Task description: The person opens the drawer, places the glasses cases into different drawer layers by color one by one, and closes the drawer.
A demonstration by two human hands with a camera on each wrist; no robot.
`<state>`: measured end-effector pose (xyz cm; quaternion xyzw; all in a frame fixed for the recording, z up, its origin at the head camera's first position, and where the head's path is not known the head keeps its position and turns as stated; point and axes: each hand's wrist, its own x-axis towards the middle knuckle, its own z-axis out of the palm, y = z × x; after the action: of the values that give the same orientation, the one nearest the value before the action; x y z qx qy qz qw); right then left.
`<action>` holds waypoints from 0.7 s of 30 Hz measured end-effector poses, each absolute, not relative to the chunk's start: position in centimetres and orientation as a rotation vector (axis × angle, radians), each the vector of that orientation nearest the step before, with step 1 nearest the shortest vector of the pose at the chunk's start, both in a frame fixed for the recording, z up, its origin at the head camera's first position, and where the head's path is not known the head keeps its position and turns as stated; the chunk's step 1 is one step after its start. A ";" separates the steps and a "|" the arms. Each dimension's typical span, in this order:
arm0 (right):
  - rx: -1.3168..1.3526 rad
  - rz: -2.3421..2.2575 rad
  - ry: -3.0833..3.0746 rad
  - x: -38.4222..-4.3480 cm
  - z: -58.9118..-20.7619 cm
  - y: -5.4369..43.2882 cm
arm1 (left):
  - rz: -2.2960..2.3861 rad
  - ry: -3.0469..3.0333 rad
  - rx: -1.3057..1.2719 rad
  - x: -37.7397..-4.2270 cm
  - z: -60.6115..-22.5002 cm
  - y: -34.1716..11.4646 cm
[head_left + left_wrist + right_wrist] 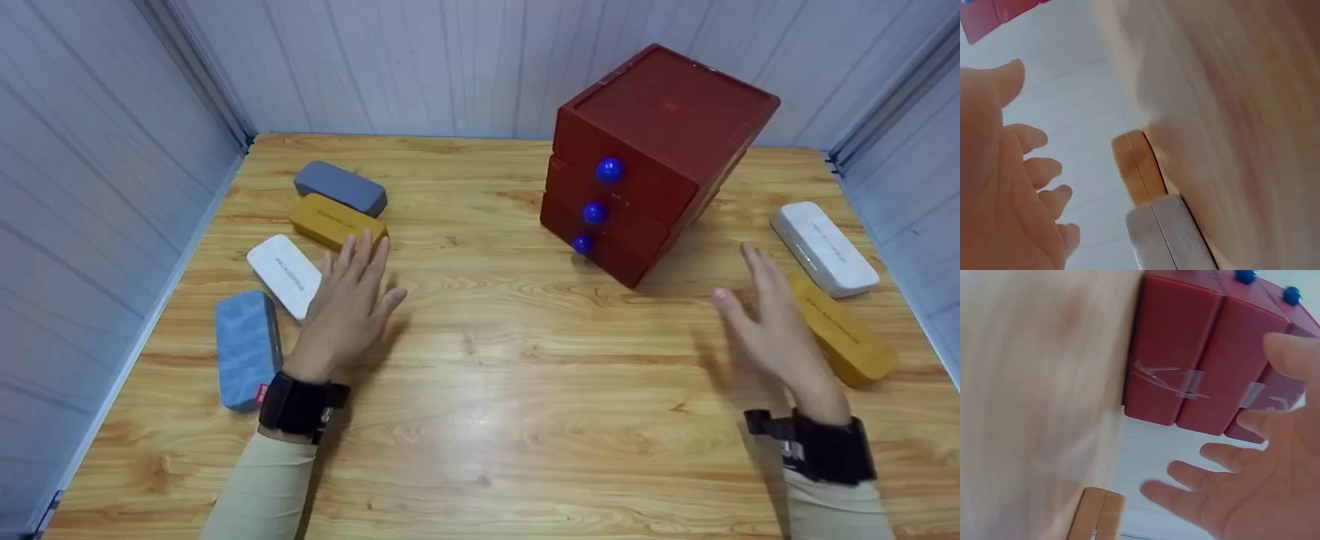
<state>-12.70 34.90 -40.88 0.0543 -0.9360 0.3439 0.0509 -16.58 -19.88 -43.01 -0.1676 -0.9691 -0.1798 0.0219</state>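
Observation:
Above the table my left hand [346, 319] is spread with nothing in it, near a white glasses case [285, 274] and a yellow glasses case [336, 220]. The left wrist view shows its loosely bent fingers apart from the yellow case [1139, 169] and the white case [1168, 236]. On the other side my right hand [776, 330], also without a load, hovers beside another yellow glasses case [847, 330] and partly covers it. A red three-drawer box [667, 127] with blue knobs stands beyond that hand; its side [1185, 354] fills much of the right wrist view.
A grey case [341, 187] lies at the back left, touching or close to the yellow one. Nearer the left edge is a light blue case [247, 349]. Another white case [825, 247] sits by the right edge. Pale panel walls [375, 67] enclose the wooden table [480, 420].

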 end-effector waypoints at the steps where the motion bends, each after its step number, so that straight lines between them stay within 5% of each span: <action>1: 0.162 1.092 -2.825 -12.9 -40.4 35.2 | -0.594 -2.999 -0.543 -16.8 -42.9 -19.7; 13: -0.030 2.207 -2.406 -19.0 -32.0 36.0 | -0.828 -2.891 -0.583 -18.8 -40.5 -17.6; 21: -0.315 2.448 -2.323 -22.9 -28.7 34.1 | -1.004 -2.824 -0.617 -19.5 -39.9 -15.1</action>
<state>-22.93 34.14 -28.73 -0.0922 -0.6801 0.7167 -0.1237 -19.50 -15.07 -39.85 -0.2015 -0.9221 -0.3278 0.0409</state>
